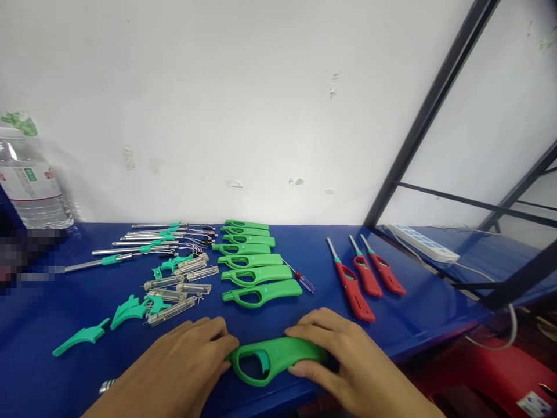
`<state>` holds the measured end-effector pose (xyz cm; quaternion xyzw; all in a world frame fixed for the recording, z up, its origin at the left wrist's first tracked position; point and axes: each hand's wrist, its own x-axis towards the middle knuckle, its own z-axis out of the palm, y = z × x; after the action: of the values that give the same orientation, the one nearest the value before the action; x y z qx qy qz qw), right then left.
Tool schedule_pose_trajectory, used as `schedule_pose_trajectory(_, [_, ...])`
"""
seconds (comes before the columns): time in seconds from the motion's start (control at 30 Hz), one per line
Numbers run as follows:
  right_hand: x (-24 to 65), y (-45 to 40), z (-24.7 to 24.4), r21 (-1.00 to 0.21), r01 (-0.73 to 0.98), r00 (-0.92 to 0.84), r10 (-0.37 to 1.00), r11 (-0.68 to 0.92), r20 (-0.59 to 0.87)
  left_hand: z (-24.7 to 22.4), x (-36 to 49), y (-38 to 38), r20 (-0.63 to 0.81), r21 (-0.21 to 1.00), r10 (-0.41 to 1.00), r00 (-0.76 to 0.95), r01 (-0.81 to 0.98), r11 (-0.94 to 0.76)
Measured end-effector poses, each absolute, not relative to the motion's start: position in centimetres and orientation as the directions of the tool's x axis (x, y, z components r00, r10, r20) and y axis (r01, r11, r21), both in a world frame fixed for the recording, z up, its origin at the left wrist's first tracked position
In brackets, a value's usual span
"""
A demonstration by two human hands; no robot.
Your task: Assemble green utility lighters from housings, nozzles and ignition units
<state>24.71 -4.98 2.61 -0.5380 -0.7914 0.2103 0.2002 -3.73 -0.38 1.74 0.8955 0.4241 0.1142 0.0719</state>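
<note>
Both my hands are on a green lighter handle [276, 359] lying flat at the near edge of the blue surface [435, 325]. My left hand [183, 366] sits against its looped trigger end, fingers curled loosely next to it, so that grip is touching more than clamping. My right hand [343, 360] covers the other end, thumb under the front side and fingers draped over the top, so that grip is closed on the handle.

Just behind it there's a stack-like row of more green handles [250, 258] running toward the far edge, all lying the same way. A small screwdriver [300, 277] with a clear handle lies right beside that row on its right. Further right, three red lighters [365, 278] lie side by side, metal tips pointing toward the wall.

Left of the green row is a jumble of clear fuel tubes [183, 287] and loose green trigger pieces [128, 310], one of them off on its own nearer the left edge. Behind those, toward the far edge, a bunch of metal rods with green collars [148, 241] lie roughly parallel.

A water bottle [30, 180] stands at the far left corner against the wall. A white power strip [422, 242] lies over by the black frame [426, 110] on the far right.
</note>
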Motion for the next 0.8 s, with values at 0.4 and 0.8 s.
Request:
schedule_pose_trajectory(0.4, [24.6, -5.0, 2.5, -0.609, 0.762, -0.246, 0.968, 0.221, 0.043, 2.6, -3.0, -0.4, -0.004, 0.29, 0.797, 0.604, 0.763, -0.578])
schedule_pose_trajectory(0.8, [25.3, -4.3, 1.8, -0.656, 0.722, -0.225, 0.971, 0.22, 0.079, 2.0, -2.8, -0.1, 0.008, 0.302, 0.822, 0.569, 0.783, -0.545])
